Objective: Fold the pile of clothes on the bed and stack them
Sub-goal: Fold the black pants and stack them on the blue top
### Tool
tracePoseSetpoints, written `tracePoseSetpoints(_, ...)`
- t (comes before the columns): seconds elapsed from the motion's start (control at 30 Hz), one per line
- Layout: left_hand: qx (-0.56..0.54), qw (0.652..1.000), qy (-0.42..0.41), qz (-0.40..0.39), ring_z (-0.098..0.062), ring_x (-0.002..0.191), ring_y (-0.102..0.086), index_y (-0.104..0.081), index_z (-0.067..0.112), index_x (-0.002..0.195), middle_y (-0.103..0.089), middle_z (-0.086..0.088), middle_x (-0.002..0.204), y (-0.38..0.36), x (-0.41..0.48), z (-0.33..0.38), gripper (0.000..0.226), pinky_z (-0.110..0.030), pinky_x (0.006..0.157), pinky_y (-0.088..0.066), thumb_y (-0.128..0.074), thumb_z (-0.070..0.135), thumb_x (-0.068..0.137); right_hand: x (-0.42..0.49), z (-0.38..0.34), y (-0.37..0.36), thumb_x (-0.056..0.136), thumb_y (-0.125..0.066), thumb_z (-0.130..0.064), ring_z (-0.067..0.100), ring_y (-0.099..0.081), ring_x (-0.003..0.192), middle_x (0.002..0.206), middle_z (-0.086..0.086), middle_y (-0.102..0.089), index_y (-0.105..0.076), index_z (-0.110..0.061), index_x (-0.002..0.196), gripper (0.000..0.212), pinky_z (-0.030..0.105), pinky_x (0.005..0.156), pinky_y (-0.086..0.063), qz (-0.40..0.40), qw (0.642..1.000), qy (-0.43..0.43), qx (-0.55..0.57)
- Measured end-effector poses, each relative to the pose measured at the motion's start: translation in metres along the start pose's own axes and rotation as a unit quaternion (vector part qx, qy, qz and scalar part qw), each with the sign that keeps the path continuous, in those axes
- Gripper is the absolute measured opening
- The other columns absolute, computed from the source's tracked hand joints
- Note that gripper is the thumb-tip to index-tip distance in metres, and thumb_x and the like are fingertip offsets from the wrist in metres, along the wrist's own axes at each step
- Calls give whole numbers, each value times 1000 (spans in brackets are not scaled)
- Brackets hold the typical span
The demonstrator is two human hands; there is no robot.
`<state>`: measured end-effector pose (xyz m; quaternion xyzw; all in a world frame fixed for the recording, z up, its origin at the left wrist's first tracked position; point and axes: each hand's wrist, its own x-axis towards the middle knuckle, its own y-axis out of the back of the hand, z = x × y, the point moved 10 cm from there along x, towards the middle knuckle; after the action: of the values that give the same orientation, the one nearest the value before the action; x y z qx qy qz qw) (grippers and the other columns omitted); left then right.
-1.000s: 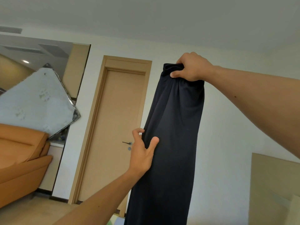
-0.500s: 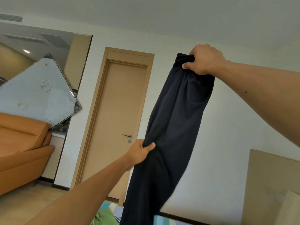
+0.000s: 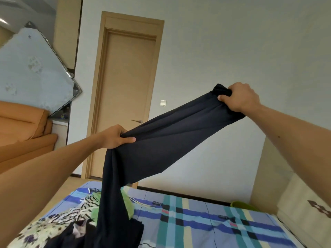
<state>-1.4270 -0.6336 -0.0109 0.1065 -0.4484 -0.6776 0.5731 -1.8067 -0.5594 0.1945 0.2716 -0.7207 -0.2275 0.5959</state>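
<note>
Your right hand (image 3: 239, 98) is up at the right of the frame, arm reaching in from the right edge, fingers curled tight round the bunched end of the dark garment (image 3: 175, 129) with the thumb pressed in under it. Your left hand (image 3: 116, 136) sits lower, about centre-left, forearm coming up from the lower left corner, thumb laid along the front of the cloth and pinching it partway down its length. The fabric runs taut on a slant between the two hands. Below the left one the rest hangs straight down to the plaid bed (image 3: 206, 221), and its bottom end lands on the pile of clothes (image 3: 71, 217) in the lower left. Honestly can't tell what kind of garment it is, it's just one dark mass, and its lower end blends into other dark stuff in the pile. Your left fingers are mostly hidden behind the cloth. The pile is cut off by the bottom edge, and the hanging part covers its right side. There's a green thing (image 3: 243, 205) at the far side of the bed, too blurry to make out.
</note>
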Motion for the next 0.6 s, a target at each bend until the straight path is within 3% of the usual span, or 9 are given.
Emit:
tracePoseSetpoints(0.1,47,998,51,5,-15,67,-65,-71,17,69,-70,0,69,-12,-13,-49,35,-25,64,-47,-65,43,93,-36,25,-49,87,-66,-48,34,-60,77,84,8,-61,-61,-14,83,34,35,65,-44,-35,999,-32,24)
tracePoseSetpoints(0.23,113,989,94,0,-18,73,-64,-71,24,74,-68,6,72,-32,-40,-101,25,-25,61,-42,-68,43,91,-78,63,-98,90,-65,-46,34,-60,75,82,9,-62,-60,-12,81,35,36,64,-44,-71,994,-70,38)
tracePoseSetpoints(0.4,247,962,118,16,-24,84,-54,-67,16,109,-57,1,89,-40,-51,-125,31,-37,80,-49,-61,43,95,-113,100,-130,89,-66,-45,34,-59,70,76,12,-61,-61,-10,75,38,37,62,-45,-85,988,-117,53)
tracePoseSetpoints(0.47,280,950,138,28,-27,87,-55,-63,13,114,-59,-4,96,-38,-51,-133,32,-43,84,-52,-56,40,98,-125,107,-137,89,-66,-44,35,-59,69,77,15,-61,-61,-7,75,40,39,63,-48,-84,986,-130,65)
tracePoseSetpoints(0.6,195,960,176,94,-33,91,-58,-63,6,107,-66,-17,105,-40,-54,-155,23,-42,81,-49,-50,24,102,-149,114,-151,91,-63,-42,35,-57,67,76,16,-59,-59,-5,74,41,39,61,-47,-76,984,-143,82)
